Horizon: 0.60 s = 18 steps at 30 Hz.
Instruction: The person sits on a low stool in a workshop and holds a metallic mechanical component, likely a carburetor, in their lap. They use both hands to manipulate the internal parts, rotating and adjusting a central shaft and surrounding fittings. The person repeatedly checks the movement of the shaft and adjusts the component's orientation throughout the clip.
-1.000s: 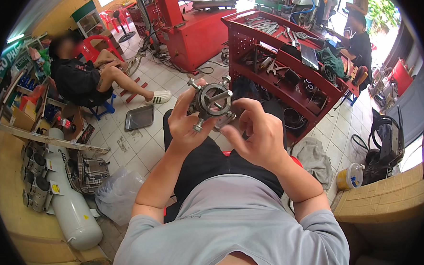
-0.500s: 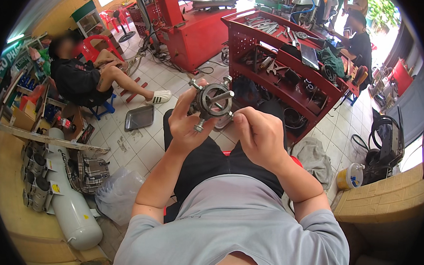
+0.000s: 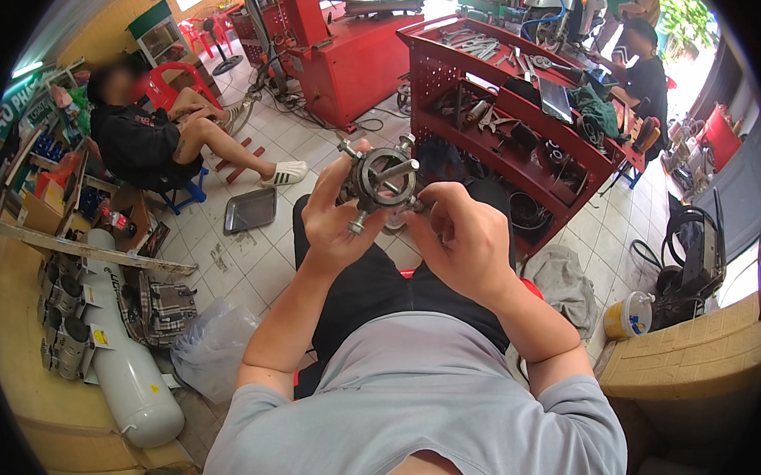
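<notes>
A round grey metal part (image 3: 385,179) with a ring and several pins sticking out sits raised in front of me, above my lap. My left hand (image 3: 334,218) grips it from the left and below, fingers curled up behind it. My right hand (image 3: 458,237) touches its right side, with fingertips pinched on the edge near a pin. Below are my dark trousers and grey shirt.
A red tool cart (image 3: 524,125) with tools stands just beyond my hands. A person sits on a low stool (image 3: 149,139) at the left, another (image 3: 643,75) at the far right. A metal tray (image 3: 250,209), a white gas cylinder (image 3: 128,370) and a yellow bucket (image 3: 628,315) lie on the tiled floor.
My right hand has closed in from a spread-finger pose to pinch the part's right side. The part has stayed at about the same spot, turned slightly.
</notes>
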Motion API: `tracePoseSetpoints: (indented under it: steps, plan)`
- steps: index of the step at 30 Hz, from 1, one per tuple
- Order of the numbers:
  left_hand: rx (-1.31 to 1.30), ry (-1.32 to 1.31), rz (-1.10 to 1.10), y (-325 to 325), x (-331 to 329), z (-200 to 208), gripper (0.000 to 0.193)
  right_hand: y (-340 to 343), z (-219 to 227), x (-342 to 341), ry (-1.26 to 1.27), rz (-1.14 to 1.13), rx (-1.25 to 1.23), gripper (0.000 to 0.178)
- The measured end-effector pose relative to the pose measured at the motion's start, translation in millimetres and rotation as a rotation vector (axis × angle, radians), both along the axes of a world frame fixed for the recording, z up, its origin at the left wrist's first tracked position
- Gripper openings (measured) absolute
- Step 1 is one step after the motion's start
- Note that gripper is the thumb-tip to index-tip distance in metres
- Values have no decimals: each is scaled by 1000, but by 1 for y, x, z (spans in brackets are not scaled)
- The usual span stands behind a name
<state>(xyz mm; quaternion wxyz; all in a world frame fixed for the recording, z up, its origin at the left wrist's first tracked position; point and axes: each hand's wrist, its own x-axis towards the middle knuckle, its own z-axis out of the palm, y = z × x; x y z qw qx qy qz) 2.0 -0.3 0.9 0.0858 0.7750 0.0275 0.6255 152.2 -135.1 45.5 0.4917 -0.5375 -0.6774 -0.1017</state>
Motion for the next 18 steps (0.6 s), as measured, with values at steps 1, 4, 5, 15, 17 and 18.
tracePoseSetpoints:
  steps: [1,4,5,15,17,18]
  plan:
    - [-7,2,2,0,0,-1,26,3,-3,1,-17,8,26,18]
    - [3,14,7,-2,0,0,27,11,-12,6,-43,24,111,20]
    - [11,19,8,-2,1,1,27,12,-13,7,-48,27,140,21]
    - [-20,-5,10,-2,2,0,21,10,-12,8,-50,37,99,25]
    - [20,0,-3,0,0,-1,27,-1,2,2,10,33,-13,20]
    - [12,-2,-3,-1,1,-1,27,-1,2,1,15,23,-14,19]
